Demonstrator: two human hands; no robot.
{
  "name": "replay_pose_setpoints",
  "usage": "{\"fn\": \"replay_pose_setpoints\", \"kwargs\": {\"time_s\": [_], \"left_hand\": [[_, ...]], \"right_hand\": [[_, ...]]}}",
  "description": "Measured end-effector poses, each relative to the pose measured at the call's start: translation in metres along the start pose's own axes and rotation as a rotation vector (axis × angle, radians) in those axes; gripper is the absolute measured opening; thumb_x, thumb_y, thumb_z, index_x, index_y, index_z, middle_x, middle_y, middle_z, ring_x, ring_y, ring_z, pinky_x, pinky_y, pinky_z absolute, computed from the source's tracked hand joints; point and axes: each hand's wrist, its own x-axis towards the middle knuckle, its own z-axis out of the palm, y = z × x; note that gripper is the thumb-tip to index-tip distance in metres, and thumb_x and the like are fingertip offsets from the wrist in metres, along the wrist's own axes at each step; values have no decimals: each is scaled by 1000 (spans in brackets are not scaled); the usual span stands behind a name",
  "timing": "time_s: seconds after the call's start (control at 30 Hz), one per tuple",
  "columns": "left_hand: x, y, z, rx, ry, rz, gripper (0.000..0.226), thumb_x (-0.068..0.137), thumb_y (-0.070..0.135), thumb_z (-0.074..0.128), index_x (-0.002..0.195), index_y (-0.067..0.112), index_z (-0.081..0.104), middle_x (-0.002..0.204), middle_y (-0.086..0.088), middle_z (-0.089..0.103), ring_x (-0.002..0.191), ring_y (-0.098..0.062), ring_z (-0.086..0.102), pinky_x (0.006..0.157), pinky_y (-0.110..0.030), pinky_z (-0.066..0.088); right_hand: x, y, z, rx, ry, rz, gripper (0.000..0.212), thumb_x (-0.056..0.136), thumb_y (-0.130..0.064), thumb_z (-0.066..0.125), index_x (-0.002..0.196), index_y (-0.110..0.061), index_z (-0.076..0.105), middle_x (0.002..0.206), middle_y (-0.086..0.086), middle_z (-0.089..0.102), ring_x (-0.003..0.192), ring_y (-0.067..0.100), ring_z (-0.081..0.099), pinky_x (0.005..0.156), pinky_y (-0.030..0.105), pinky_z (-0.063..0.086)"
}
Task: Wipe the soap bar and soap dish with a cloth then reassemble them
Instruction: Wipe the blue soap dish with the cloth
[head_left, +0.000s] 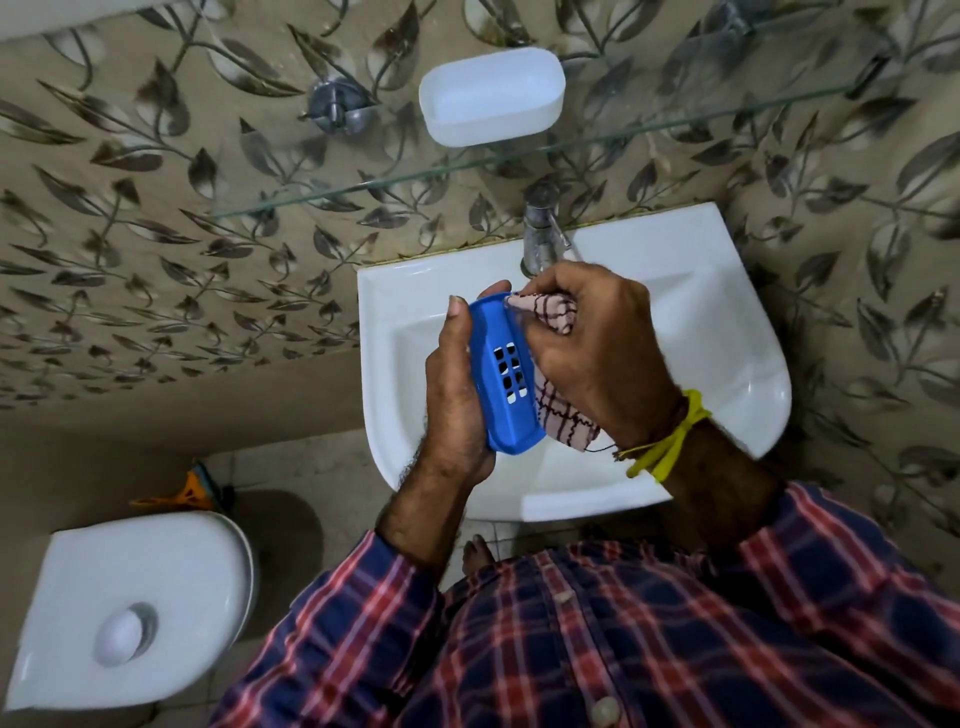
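A: Entry, head view. A blue plastic slotted soap-dish tray (506, 374) is held over the white ceramic washbasin (727, 332), its underside turned up toward the camera and its long axis running away from the person.

B: Grip to be recorded?

A: The left hand (457, 410) is curled round the tray's left edge, thumb tip at the far end, palm under the near end. The right hand (592, 353) is closed on a pale checked cloth with dark red lines (558, 312); the cloth is pressed against the tray's right edge, bunched at the far corner and trailing out below the palm near the wrist.

B: Other dish parts?

A: A white oval plastic container (491, 96) is seen on the glass wall shelf (649, 124), well apart from the hands, above a chrome tap (543, 234). Whether it belongs to the blue tray cannot be told. No soap bar can be made out.

B: Surroundings noted?

A: Yellow thread bands (670, 436) are worn at the right wrist, and a red-and-navy plaid shirt (623, 639) fills the lower frame. A white toilet cistern lid (135, 603) lies at the lower left, beside leaf-patterned wall tiles (156, 234).
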Motion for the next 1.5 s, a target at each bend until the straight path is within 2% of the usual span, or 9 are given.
{"fn": "replay_pose_setpoints", "kwargs": {"time_s": [0.2, 0.37, 0.5, 0.6, 0.67, 0.8, 0.93, 1.33, 1.5], "left_hand": [[-2, -4, 2, 37, -31, 8, 53, 94, 56, 43, 125, 20, 67, 119, -10, 74, 109, -28, 69, 104, -53, 49], [2, 4, 2, 46, -9, 28, 55, 94, 57, 45, 126, 18, 66, 114, -8, 74, 102, -26, 70, 94, -44, 53], [7, 8, 4, 35, -19, 63, 54, 90, 61, 49, 123, 23, 69, 111, -9, 73, 101, -29, 67, 97, -51, 49], [5, 3, 7, 28, -9, 47, 54, 93, 56, 44, 124, 19, 68, 114, -10, 75, 104, -27, 70, 98, -46, 51], [4, 1, 5, 15, -20, 35, 54, 93, 56, 44, 123, 17, 67, 114, -10, 75, 103, -27, 70, 96, -45, 52], [5, 2, 5, 18, 4, 36, 59, 89, 60, 50, 126, 17, 67, 113, -12, 73, 102, -29, 68, 97, -49, 51], [8, 8, -1, -5, -4, 58, 53, 93, 57, 45, 123, 19, 68, 101, -7, 74, 90, -23, 69, 86, -40, 54], [9, 9, -1, -6, 20, 68, 58, 89, 62, 49, 123, 20, 68, 101, -12, 72, 89, -27, 68, 88, -44, 52], [14, 16, -5, -26, 28, 89, 61, 90, 60, 43, 127, 17, 66, 107, -15, 69, 95, -30, 68, 93, -47, 53]], "right_hand": [[-6, 3, 1, -33, -34, 5, 8, 82, -2, 67, 89, -2, 71, 85, 7, 66, 78, 16, 61, 74, 27, 51], [-6, 4, 7, 8, -39, 6, 8, 84, -4, 66, 89, -1, 71, 86, 9, 66, 79, 19, 62, 73, 28, 51], [-11, 6, 4, 8, -42, 33, 8, 85, -3, 70, 90, 1, 72, 85, 11, 69, 76, 16, 62, 73, 5, 45], [0, 5, 7, 25, 55, 5, 6, 82, 0, 69, 87, 2, 71, 83, 10, 67, 74, 16, 60, 70, 16, 47], [-1, 6, 6, 36, -17, -5, 6, 83, -1, 68, 88, 2, 70, 84, 10, 67, 76, 17, 60, 72, 21, 50], [-3, 10, 3, 24, -67, 20, 6, 86, -4, 69, 88, 1, 70, 84, 13, 68, 74, 17, 60, 70, 17, 51], [-11, 8, 8, 44, -123, 21, 4, 84, -3, 68, 86, 0, 70, 84, 11, 65, 79, 22, 62, 76, 37, 53], [-15, 4, 6, 28, -72, 51, 10, 83, -3, 68, 91, 2, 72, 87, 11, 67, 82, 21, 64, 79, 35, 55], [-26, 8, 7, 3, -202, 28, 5, 84, -2, 70, 88, -1, 73, 88, 10, 68, 85, 21, 66, 82, 35, 54]]}}
